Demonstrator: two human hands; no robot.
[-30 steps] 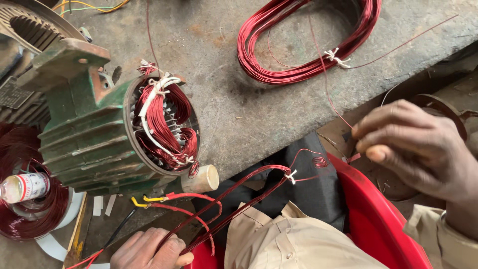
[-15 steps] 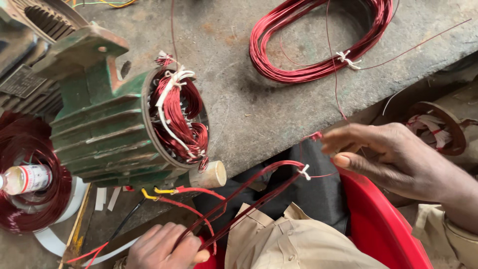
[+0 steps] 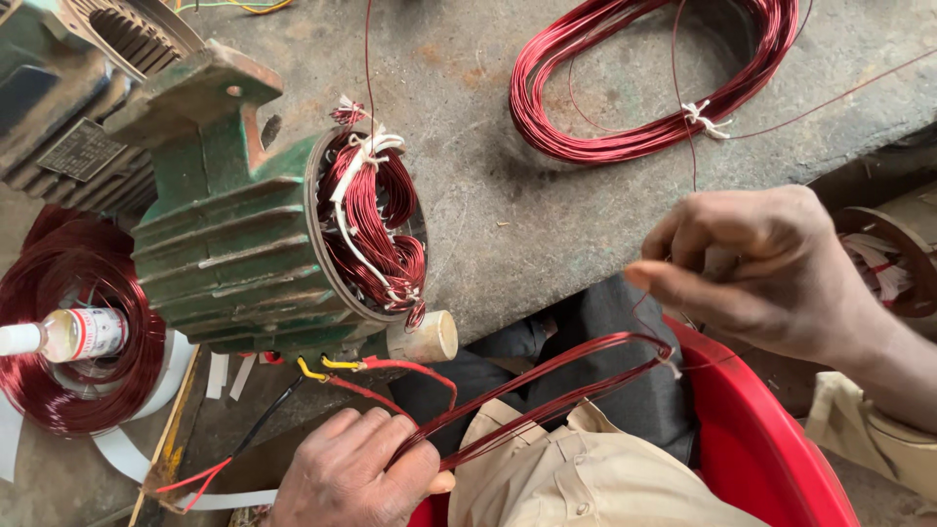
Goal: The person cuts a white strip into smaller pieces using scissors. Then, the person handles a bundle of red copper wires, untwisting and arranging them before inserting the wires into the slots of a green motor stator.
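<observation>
A green finned motor housing (image 3: 229, 234) lies on its side on the concrete bench (image 3: 517, 215), its open end showing red copper windings (image 3: 376, 229) tied with white cord. My left hand (image 3: 356, 478) at the bottom grips one end of a long loop of red wire (image 3: 547, 385) that stretches across my lap. My right hand (image 3: 756, 268) pinches the other end of that loop, together with a thin single strand running up to a large red wire coil (image 3: 644, 83) on the bench.
A second ribbed motor (image 3: 68, 107) sits at the top left. A red wire spool with a small bottle (image 3: 63, 337) lies at left. A red plastic tub (image 3: 771, 439) is by my lap. A cream roll (image 3: 425, 337) rests under the housing.
The view has shifted, so the housing sits more to the right. My right hand moved left and down to the loop's end; my left hand stays closed on the loop.
</observation>
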